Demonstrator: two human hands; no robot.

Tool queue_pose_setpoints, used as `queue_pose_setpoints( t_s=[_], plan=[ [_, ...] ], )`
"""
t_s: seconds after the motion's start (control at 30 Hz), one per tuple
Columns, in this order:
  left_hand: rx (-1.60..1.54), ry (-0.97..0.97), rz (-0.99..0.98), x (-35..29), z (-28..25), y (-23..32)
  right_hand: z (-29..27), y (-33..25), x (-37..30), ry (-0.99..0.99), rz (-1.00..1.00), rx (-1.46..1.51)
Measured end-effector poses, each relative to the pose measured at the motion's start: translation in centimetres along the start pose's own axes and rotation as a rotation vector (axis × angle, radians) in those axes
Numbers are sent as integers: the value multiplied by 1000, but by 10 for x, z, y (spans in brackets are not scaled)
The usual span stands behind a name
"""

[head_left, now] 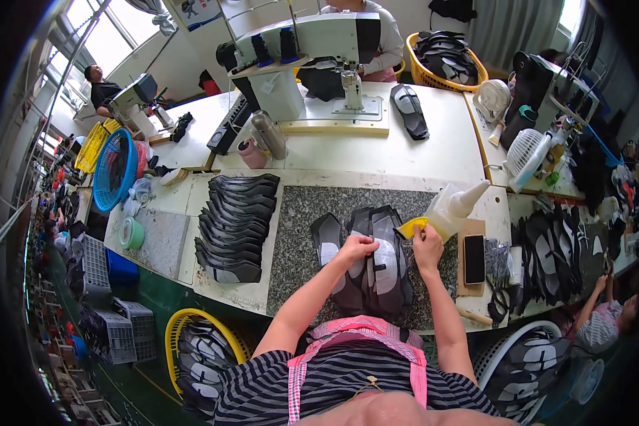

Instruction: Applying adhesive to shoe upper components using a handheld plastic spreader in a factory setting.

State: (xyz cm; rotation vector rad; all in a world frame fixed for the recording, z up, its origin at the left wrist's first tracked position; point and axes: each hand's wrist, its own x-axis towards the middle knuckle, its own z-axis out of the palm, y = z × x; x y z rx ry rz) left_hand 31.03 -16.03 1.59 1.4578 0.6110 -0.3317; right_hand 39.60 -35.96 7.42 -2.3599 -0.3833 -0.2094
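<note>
Several black-and-grey shoe upper pieces lie overlapped on a speckled stone slab in front of me. My left hand is over them, thumb and fingertips pinched together; whether a piece's edge is between them is hidden. My right hand grips a flat yellow scraper, its edge close to the upper end of the pieces. Right beside that hand, a translucent white squeeze bottle with a long nozzle leans to the right.
Left of the slab lies a fanned stack of dark pieces. A phone, scissors and more dark pieces are on the right. Ahead stands a sewing machine, a person behind it. Filled baskets, one yellow-rimmed, flank me.
</note>
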Motion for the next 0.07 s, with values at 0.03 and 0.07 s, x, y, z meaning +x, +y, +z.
queue_pose_setpoints(
  t_s=[0.03, 0.07],
  plan=[
    [-17, -3, 11, 0, -1, 1, 0, 4, 1, 31, 58, 56],
    [-35, -8, 19, -1, -1, -1, -3, 5, -1, 58, 118, 109]
  ],
)
